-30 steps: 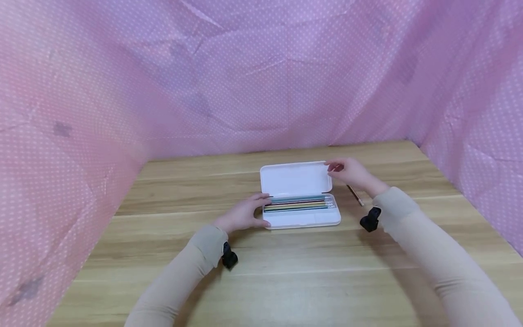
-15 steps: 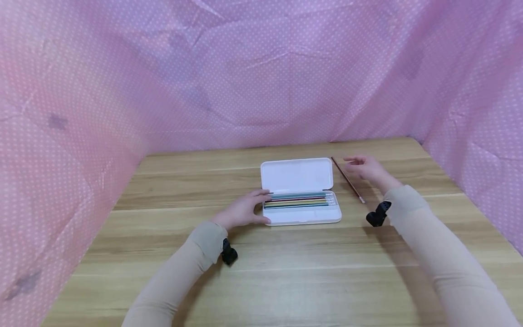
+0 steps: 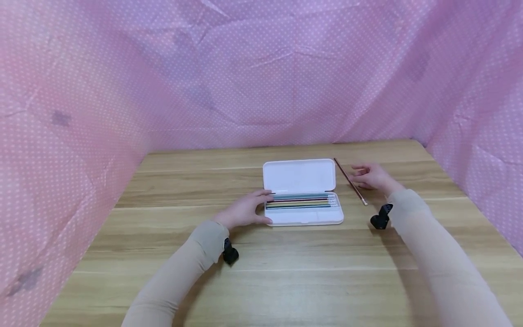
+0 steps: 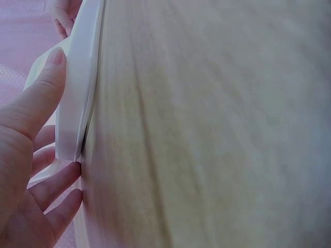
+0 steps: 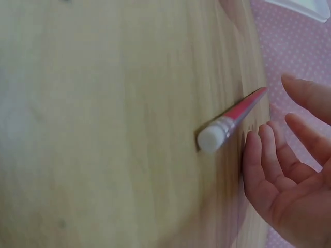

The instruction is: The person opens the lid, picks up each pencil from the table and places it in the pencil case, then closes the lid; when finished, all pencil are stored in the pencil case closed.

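Note:
A white pencil case lies with its lid raised back, and several coloured pencils lie side by side in its tray, white erasers to the right. My left hand holds the case's left end, thumb at the front corner and fingers at the side. To the right of the case a loose reddish pencil lies slantwise on the table, its white eraser facing me in the right wrist view. Close beside this pencil is my right hand, fingers loosely bent and holding nothing.
The wooden table reaches back to a pink dotted cloth hanging behind and at both sides. A black wrist camera sits on the left sleeve, another black camera on the right.
My right hand has left the lid's right edge and moved right, across to the far side of the loose pencil, then slightly lower. The left hand stays at the case's left end.

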The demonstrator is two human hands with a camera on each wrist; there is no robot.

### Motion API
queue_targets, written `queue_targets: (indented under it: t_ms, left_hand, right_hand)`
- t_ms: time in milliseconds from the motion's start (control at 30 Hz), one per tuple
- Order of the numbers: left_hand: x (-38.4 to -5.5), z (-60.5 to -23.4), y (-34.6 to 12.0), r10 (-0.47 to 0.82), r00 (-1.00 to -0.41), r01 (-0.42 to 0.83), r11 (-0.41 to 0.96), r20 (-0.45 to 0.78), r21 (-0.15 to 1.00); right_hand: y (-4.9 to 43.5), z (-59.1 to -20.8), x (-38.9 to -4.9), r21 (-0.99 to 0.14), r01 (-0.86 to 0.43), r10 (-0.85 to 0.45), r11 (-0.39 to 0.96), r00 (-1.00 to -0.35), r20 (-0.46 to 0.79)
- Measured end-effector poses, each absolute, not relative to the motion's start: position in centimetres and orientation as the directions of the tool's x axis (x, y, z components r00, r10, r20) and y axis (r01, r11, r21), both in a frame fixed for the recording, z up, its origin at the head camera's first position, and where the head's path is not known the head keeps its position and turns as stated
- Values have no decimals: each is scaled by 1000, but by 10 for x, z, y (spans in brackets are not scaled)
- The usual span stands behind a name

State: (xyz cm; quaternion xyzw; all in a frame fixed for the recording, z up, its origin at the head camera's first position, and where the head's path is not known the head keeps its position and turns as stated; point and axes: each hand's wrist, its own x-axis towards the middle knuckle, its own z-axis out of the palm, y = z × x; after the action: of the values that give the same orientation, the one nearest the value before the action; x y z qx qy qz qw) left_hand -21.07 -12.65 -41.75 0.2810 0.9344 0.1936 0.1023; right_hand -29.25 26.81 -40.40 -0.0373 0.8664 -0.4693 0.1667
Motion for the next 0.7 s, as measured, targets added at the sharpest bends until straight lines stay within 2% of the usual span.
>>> queue_targets:
  t_ms: [333,700]
  left_hand:
    - [-211,-414,-127,572,-816,491,764,-86,419]
    - [-211,-417,-128,575,-814,494,761,-82,421]
  right_hand:
    - [265,-411,-295,-705,56,-151,707,-962,-227]
    - [259,-407,-299,-627,-21,-201,779,-955,-217]
